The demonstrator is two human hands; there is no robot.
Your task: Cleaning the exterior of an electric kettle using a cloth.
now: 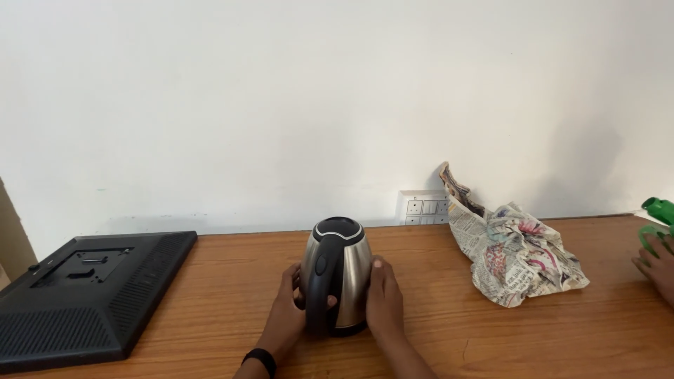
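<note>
The wooden table ran to the wall, bare wood around my steel kettle, a flat monitor far left, crumpled newspaper right. My left hand and right hand cupped the kettle's sides, fingers spread. Another person's hand was cut off at the right edge.

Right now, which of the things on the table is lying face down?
The black monitor at the left end lies screen down, its vented back facing up. The steel kettle stands upright; the newspaper is just crumpled.

Left hand and right hand upright, palms inward, fingers curled.
</note>
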